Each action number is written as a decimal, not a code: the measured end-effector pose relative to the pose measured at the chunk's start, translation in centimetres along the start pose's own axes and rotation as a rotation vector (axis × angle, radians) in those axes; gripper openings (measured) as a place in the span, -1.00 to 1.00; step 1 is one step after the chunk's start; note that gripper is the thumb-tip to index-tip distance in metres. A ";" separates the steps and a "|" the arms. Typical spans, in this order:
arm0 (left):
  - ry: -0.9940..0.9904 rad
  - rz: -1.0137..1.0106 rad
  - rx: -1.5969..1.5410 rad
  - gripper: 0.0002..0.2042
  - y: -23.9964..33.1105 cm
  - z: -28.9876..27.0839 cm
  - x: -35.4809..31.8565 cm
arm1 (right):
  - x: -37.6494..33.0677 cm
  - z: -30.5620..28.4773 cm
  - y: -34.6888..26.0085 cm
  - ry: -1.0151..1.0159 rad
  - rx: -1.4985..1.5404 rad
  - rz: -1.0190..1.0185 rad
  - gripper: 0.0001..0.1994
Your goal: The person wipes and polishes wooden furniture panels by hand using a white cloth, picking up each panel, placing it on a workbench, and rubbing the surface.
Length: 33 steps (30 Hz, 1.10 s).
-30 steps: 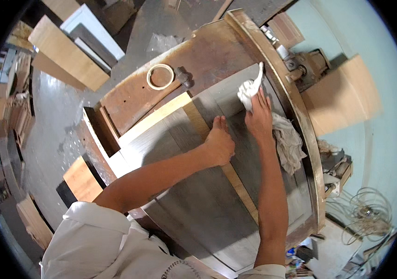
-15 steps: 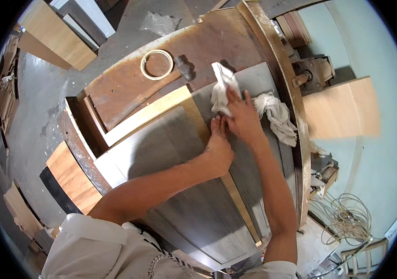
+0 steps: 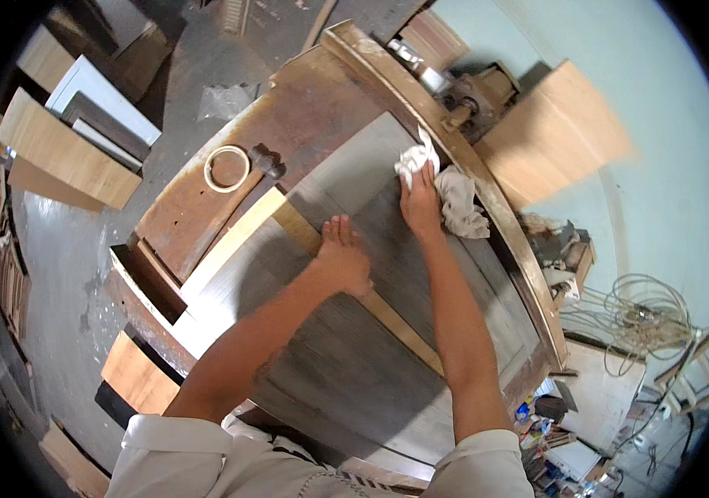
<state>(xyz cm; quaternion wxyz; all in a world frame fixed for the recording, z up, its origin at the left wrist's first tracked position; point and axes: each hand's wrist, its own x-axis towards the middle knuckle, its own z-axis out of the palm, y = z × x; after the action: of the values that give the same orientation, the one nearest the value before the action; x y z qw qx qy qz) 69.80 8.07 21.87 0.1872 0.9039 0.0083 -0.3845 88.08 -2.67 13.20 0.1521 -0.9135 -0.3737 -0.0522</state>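
Observation:
My left hand [image 3: 344, 261] lies flat, fingers stretched, over the bare yellow wooden edge [image 3: 392, 319] of a grey wood-grain panel [image 3: 321, 365]. It holds nothing. My right hand [image 3: 422, 202] presses a crumpled white cloth [image 3: 415, 159] against a second grey panel [image 3: 371, 158], near its far right side. Its fingertips are partly hidden in the folds. Just right of that hand a bunched off-white rag [image 3: 459, 203] rests by the raised rim of the bench. Both panels lie side by side on the rusty metal bench [image 3: 313, 91], the left one overlapping or standing higher.
Beyond the panels lie a hammer [image 3: 268, 162] and a pale tape ring [image 3: 226, 168]. The bench's raised metal rim [image 3: 504, 216] runs along the right. Boards [image 3: 72, 149] lean at the far left. Coiled cable [image 3: 641, 314] hangs at the right, above clutter.
My hands have moved apart. The right has carried the white cloth to the panel's right side, beside the rag; the left now rests on the wooden edge. The view has turned.

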 end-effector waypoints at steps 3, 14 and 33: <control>-0.036 0.050 -0.140 -0.14 -2.9 -0.3 -0.1 | -5.5 -3.5 2.0 -0.050 -0.023 0.115 -0.63; 0.234 -0.026 0.264 -0.53 5.8 -4.5 3.1 | -47.5 -35.8 11.9 0.087 -0.454 1.381 -0.35; 0.367 0.465 0.317 -0.12 27.9 0.2 22.4 | -80.2 -26.9 6.9 0.032 -0.112 1.757 -0.47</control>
<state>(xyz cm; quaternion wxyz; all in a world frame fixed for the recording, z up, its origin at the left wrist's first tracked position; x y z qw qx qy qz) 89.81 -20.82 15.37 0.1222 0.9537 -0.2246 -0.1586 36.02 -69.36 20.29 0.0974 -0.8761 0.4693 0.0524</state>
